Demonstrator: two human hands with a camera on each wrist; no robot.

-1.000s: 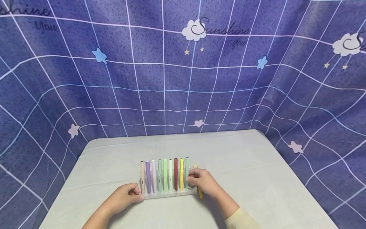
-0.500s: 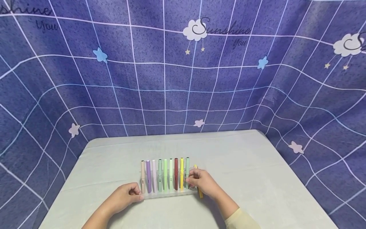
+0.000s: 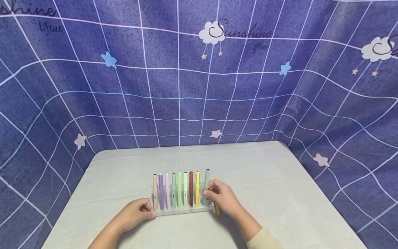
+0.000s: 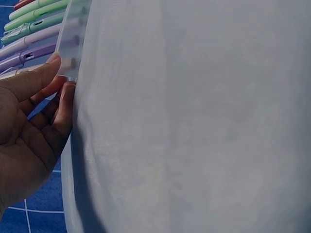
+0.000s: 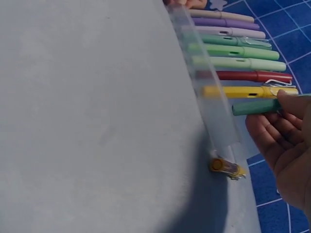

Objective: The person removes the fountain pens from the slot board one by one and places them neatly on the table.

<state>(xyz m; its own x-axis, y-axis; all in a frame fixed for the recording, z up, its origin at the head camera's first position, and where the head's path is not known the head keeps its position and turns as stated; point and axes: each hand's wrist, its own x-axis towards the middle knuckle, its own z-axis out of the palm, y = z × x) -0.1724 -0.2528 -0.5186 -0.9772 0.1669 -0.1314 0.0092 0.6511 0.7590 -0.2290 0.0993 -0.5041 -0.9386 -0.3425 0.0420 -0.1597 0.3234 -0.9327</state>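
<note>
A clear plastic pen stand (image 3: 183, 211) holds a row of upright pens, from a beige pen (image 3: 155, 190) at the left to a yellow pen (image 3: 197, 188) at the right. My left hand (image 3: 134, 215) grips the stand's left end, its thumb on the front in the left wrist view. Between thumb and fingers, my right hand (image 3: 224, 197) pinches a sage green pen (image 3: 207, 178). That pen leans slightly right, and its lower end (image 5: 240, 109) is apart from the stand in the right wrist view. Another yellow pen (image 5: 224, 166) lies on the table beside the stand's right end, partly hidden by my right hand in the head view.
A pale cloth covers the table (image 3: 261, 180). Blue grid-patterned curtains (image 3: 161, 83) stand behind it and along both sides. Close to the green pen, the dark red pen (image 3: 191, 188) and its neighbours stand in their slots.
My right hand has drawn the sage green pen up and to the right, away from the yellow pen, and it has gone from upright to tilted. My left hand stays on the stand.
</note>
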